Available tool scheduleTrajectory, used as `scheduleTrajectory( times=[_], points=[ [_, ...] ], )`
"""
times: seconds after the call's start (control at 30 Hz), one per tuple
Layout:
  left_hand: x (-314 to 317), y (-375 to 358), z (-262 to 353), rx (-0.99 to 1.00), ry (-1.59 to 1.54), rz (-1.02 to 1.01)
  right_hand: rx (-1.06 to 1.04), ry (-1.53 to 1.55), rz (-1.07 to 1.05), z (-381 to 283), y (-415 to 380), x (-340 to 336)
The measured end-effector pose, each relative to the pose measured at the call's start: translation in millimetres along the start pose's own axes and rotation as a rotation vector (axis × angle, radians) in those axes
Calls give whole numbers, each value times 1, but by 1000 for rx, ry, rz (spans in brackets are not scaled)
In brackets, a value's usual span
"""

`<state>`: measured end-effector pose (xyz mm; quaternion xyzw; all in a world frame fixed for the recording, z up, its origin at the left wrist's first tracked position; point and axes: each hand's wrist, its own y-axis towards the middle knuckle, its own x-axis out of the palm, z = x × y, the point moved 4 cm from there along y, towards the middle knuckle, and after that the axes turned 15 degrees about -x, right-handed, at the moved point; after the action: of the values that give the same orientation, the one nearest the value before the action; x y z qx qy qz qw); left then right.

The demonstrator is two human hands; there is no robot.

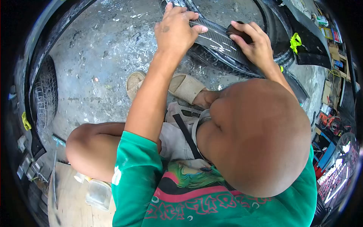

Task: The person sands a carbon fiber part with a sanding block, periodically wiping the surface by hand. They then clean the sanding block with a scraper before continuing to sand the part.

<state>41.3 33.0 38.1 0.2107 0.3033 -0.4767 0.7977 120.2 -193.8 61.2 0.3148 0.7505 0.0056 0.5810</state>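
Observation:
A long black carbon-fibre panel [221,43] with a woven pattern and white streaks lies across the top middle of the head view. My left hand [174,28] grips its left part, fingers over the far side and thumb on the upper face. In my right hand [257,43], a dark block [238,32] is pinched between thumb and fingers and held against the panel's right part. What the block is made of cannot be made out. The panel rests over more glossy black curved trim [223,62] near my feet.
A black curved part with a yellow-green tied strip [295,42] stands at the upper right. A tyre [46,94] is on the left. A clear plastic tub [98,195] sits on a wooden board [70,189]. Tools and a fan [346,145] line the right side.

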Motion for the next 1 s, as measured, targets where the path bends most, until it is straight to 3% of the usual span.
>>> scheduleTrajectory(
  times=[0.1,0.23,0.27,0.37,0.57,0.7,0.73,0.87,1.0],
  points=[
    [4,-1,-2,-9,-22,34,4,-102,43,-22,27,9],
    [1,3,1,91,-11,58,-154,-76,166,-19,48,11],
    [0,3,5,-49,19,-68,-146,-101,186,-10,40,5],
    [4,6,-4,77,30,-22,-81,-174,247,-1,4,-9],
    [5,8,-2,113,-65,-57,68,-415,276,-1,-32,-3],
    [-4,-2,21,-13,106,-76,143,-508,304,-10,-36,-2],
    [-1,-5,15,94,103,-24,147,-514,298,-9,-37,-5],
    [1,1,7,100,59,-65,135,-532,298,-6,-38,-4],
    [-3,-5,16,-24,65,-105,112,-529,306,-10,-34,-5]
  ],
)
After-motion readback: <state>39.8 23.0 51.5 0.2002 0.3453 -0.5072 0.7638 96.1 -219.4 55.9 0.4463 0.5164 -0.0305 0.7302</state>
